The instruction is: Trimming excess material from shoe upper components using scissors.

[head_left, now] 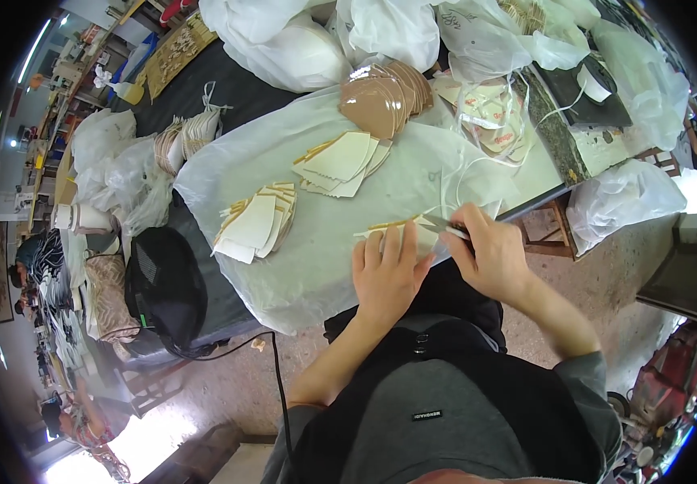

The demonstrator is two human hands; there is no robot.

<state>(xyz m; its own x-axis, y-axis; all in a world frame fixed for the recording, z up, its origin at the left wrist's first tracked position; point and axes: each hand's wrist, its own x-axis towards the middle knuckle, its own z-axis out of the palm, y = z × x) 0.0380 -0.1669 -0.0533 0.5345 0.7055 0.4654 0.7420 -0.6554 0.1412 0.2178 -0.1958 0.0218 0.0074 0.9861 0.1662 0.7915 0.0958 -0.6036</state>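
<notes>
My left hand (385, 270) lies flat with its fingers stretched over a cream leather-like piece (426, 235) with a yellowish edge, pressing it on the plastic sheet near the table's front edge. In my right hand (493, 252) is a small tool with a thin blade (439, 221), gripped between thumb and fingers. Its tip reaches the piece's yellowish edge; the fingers hide most of its handle. Beyond my left hand sits a fanned stack of cream pieces (340, 161). Another fanned stack (255, 224) of such pieces is farther left.
Glossy brown pieces (374, 101) are stacked at the back of the plastic sheet (300, 282). White plastic bags (389, 36) crowd the far side. A black bag (167, 278) stands at the left, with a black cable (280, 387) hanging near it. A wooden stool (548, 226) is at the right.
</notes>
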